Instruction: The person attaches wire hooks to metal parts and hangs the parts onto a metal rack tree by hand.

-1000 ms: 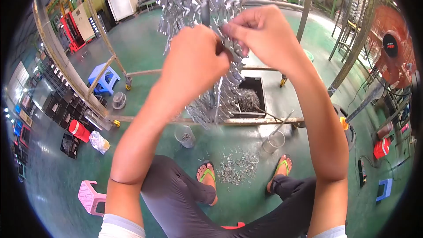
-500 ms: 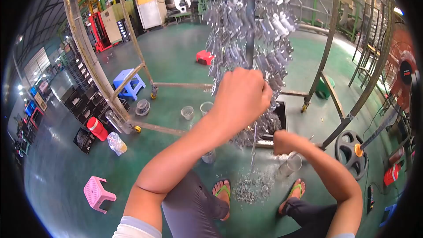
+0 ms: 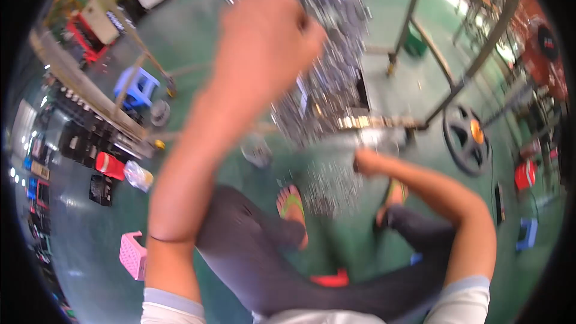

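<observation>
Many shiny metal parts hang in a dense bundle point(image 3: 336, 42) in front of me, smeared by motion. My left hand point(image 3: 264, 42) is raised at the bundle's left side, its fingers curled closed. What it holds, if anything, is hidden. Lower down, my right hand point(image 3: 369, 162) is closed above the floor near my right foot, and I cannot make out anything in it. Small metal pieces lie in a loose pile point(image 3: 330, 195) on the green floor between my feet, below and left of the right hand.
A metal frame on castors point(image 3: 441, 105) surrounds the bundle. A black wheel-shaped base point(image 3: 465, 141) of a red fan stands at the right. On the left are a blue stool point(image 3: 137, 87), a pink stool point(image 3: 133, 257) and a red container point(image 3: 110, 165). A blurred clear container point(image 3: 257, 151) stands left of the bundle.
My view has tilted downward. My left hand has shifted left from the bundle's front to its left side. My right hand has come lower, nearer the pile. Both stay closed.
</observation>
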{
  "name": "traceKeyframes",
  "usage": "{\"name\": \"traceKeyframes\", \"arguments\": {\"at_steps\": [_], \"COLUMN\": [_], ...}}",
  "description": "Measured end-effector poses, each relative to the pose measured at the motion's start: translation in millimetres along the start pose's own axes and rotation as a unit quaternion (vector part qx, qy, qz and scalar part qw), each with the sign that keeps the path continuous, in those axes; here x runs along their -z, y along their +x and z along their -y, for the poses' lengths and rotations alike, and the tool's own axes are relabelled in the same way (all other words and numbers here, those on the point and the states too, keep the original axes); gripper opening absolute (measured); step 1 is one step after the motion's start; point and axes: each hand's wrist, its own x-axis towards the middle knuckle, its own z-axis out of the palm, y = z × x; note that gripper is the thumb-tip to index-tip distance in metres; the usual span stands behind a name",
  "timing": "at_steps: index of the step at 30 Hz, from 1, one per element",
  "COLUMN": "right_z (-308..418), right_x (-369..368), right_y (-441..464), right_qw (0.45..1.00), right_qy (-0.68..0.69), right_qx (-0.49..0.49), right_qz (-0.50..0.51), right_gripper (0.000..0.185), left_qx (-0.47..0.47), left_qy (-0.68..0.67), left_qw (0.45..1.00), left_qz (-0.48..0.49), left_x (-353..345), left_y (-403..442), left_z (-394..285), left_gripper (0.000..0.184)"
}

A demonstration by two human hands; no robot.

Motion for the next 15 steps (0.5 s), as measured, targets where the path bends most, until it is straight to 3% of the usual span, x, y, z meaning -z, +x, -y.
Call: {"name": "traceKeyframes", "arguments": {"at_steps": [1, 2, 3, 5, 6, 7, 9, 12, 15], "right_z": [19.9, 38.4, 54.1, 59.9, 56.7, 63.5, 77.1, 124.2, 159.5], "right_x": [21.2, 47.1, 71.1, 104.6, 121.6, 149.8, 199.9, 277.9, 323.5], "right_y": [-7.7, -12.6, -17.3, -22.3, -25.0, -32.7, -46.4, -78.0, -104.0], "right_qw": [0.988, 0.987, 0.981, 0.981, 0.963, 0.957, 0.946, 0.964, 0.942], "right_qy": [0.104, 0.066, 0.022, 0.047, 0.149, 0.212, 0.271, 0.197, 0.243], "right_qx": [-0.104, -0.118, -0.147, -0.162, -0.213, -0.194, -0.169, -0.105, -0.025], "right_qz": [0.045, 0.085, 0.125, 0.098, 0.076, 0.023, -0.046, -0.142, -0.232], "right_gripper": [0.019, 0.018, 0.031, 0.013, 0.015, 0.004, 0.010, 0.014, 0.016], "left_qx": [-0.001, -0.006, 0.018, 0.064, 0.049, 0.033, 0.026, 0.017, 0.029], "left_qy": [-0.020, -0.035, -0.050, -0.064, -0.057, -0.049, -0.040, -0.044, -0.042], "left_qw": [1.000, 0.999, 0.999, 0.996, 0.997, 0.998, 0.999, 0.999, 0.999], "left_qz": [-0.002, -0.018, -0.010, -0.010, -0.013, -0.016, -0.006, -0.004, 0.003], "left_x": [3.3, 6.9, 6.3, 6.8, 4.4, 3.1, 0.3, -1.7, -0.3], "left_y": [-3.2, -4.3, -7.4, -9.9, -8.7, -7.2, -5.7, -3.7, 0.2], "left_z": [-1.5, -3.5, -8.3, -15.0, -12.5, -7.0, -5.5, -4.7, -8.2], "left_gripper": [0.027, 0.028, 0.029, 0.030, 0.030, 0.030, 0.031, 0.031, 0.032]}}
